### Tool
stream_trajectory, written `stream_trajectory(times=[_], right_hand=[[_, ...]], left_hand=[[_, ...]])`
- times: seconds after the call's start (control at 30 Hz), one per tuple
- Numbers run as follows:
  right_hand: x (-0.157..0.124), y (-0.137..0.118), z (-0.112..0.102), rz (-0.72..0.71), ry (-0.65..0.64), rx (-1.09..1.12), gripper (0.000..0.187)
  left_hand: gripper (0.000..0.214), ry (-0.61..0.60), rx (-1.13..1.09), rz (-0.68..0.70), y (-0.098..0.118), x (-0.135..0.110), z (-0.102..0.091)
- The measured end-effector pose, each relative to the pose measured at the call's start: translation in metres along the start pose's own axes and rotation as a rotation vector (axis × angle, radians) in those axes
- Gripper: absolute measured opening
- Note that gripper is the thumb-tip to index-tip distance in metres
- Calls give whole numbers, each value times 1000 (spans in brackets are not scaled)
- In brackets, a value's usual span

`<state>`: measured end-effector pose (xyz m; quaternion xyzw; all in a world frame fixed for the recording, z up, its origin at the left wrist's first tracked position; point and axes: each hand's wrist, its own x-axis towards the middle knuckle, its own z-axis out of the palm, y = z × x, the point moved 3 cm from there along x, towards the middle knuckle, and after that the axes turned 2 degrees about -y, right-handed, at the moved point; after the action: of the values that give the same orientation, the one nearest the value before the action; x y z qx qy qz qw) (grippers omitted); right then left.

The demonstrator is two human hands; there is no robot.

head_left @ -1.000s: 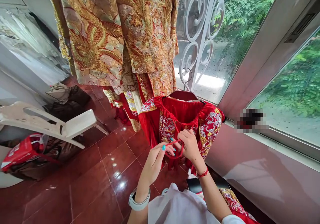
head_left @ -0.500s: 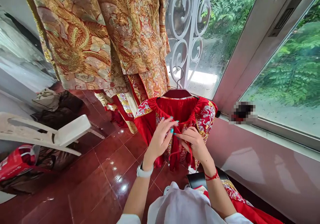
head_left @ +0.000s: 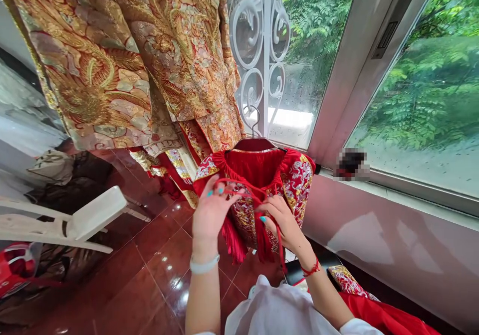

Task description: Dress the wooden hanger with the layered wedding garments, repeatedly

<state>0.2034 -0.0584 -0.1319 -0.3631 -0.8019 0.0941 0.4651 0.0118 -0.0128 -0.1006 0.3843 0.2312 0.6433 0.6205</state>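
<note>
A red embroidered garment [head_left: 299, 175] with silver and gold patterns hangs on a dark hanger [head_left: 255, 144] in front of me. Red drawstring cord [head_left: 239, 181] runs from its gathered neckline, and red tassels [head_left: 234, 243] dangle below. My left hand [head_left: 212, 208], at the garment's left side, is closed on the cord, which stretches across to the other hand. By the front opening, my right hand [head_left: 280, 220] has its fingers bent around the cord where the strands cross. Part of the garment's front is hidden behind both hands.
Gold embroidered robes [head_left: 179, 56] hang at the upper left. A white chair [head_left: 98, 213] stands left on the red tiled floor [head_left: 157, 270]. White scrollwork [head_left: 266, 51] and a window [head_left: 422, 105] are beyond. Red fabric [head_left: 374, 310] lies at lower right.
My left hand has moved left, away from my right hand, drawing the cord out across the neckline. My right hand has shifted slightly left and down in view. The whole view has shifted.
</note>
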Motion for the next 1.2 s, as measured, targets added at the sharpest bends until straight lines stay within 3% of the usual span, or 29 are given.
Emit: stream_trajectory(times=[0.1,0.2,0.27,0.4,0.53,0.63,0.7,0.8,0.87,0.93,1.0,1.1,1.13,1.2], right_hand=[[-6,5,-4,34,16,98,47],[-11,20,-7,119,130,41,52],[-11,38,-10,166,146,-42,52],[4,87,-33,203,13,-148,51],[22,120,-74,216,142,-266,53],[25,123,-81,201,81,-321,51],[21,122,-78,215,-41,-338,46],[8,122,-72,228,-198,-293,26],[2,124,-69,242,-269,-191,28],[0,127,-63,297,-282,-35,30],[5,131,-50,377,-210,164,24],[23,138,-17,502,-46,407,22],[30,140,-4,535,5,441,24],[42,143,18,584,115,440,25]], left_hand=[[19,199,18,250,39,-34,-27],[25,322,-58,477,59,-61,-53],[29,353,-82,509,58,-67,-69],[21,448,-29,455,56,-60,-103],[18,522,-58,534,70,-56,-135],[20,589,33,403,57,-56,-150],[21,639,237,187,33,-58,-157],[17,599,644,-192,-5,-63,-161],[9,605,938,-280,-20,-64,-154],[9,628,1185,-156,-27,-57,-130],[14,503,1260,56,-38,-40,-88],[26,121,1166,199,-70,0,-16],[30,71,1186,227,-82,14,2],[26,117,1294,224,-102,38,25]])
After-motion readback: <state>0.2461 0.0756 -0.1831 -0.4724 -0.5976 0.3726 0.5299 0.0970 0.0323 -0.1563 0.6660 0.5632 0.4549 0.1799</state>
